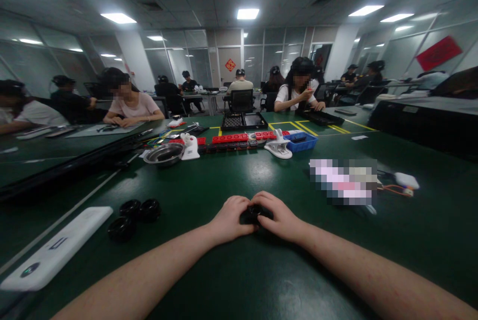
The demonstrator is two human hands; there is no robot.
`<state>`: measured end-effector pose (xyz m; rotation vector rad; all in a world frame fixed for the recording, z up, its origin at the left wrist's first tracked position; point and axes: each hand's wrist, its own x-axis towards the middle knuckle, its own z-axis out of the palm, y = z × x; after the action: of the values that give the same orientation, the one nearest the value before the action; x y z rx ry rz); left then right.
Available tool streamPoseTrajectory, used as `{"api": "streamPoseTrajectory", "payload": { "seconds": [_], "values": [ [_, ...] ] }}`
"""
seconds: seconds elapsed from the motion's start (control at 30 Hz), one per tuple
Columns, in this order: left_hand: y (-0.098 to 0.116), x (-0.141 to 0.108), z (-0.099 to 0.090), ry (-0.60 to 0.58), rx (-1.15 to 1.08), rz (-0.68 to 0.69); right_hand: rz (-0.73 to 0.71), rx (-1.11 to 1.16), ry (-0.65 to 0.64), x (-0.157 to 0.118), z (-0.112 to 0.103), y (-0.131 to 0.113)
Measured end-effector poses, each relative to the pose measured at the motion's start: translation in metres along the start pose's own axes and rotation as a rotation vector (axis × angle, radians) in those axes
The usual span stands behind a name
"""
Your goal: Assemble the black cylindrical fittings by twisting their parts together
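- Both hands meet in the middle now: the left hand (230,218) and the right hand (279,216), fingers curled in close around a small black piece (255,212)!
- There it is, low over the green table (239,270) or resting on it; I can't tell which, and its shape is mostly hidden.
- Over to the left, three round black pieces (150,210) sit bunched together, just beside a long white device (63,248).
- Farther back, a metal bowl (164,162) stands near one white stand (191,148); another sits beside a blue basket (303,145).
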<state>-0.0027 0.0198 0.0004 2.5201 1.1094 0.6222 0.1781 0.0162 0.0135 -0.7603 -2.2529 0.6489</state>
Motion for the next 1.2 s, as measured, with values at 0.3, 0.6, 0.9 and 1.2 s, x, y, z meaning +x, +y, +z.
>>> {"api": "streamPoseTrajectory", "payload": {
  "seconds": [0.3,0.6,0.9,1.2],
  "values": [
    [0.0005,0.0006,-0.001,-0.003,0.006,0.012,0.167,-0.097,0.052,-0.0004,0.0041,0.0025],
    [-0.0009,0.0002,-0.0001,-0.004,-0.011,-0.001,0.08,0.001,0.004,-0.0016,0.0014,0.0],
    [0.0014,0.0,-0.002,-0.01,-0.012,-0.008,0.057,-0.033,-0.015,0.0004,0.0003,-0.0014],
    [0.0019,0.0012,-0.0016,-0.018,0.006,0.009,0.181,-0.08,0.062,-0.0013,0.0051,0.0041]
  ]
}}
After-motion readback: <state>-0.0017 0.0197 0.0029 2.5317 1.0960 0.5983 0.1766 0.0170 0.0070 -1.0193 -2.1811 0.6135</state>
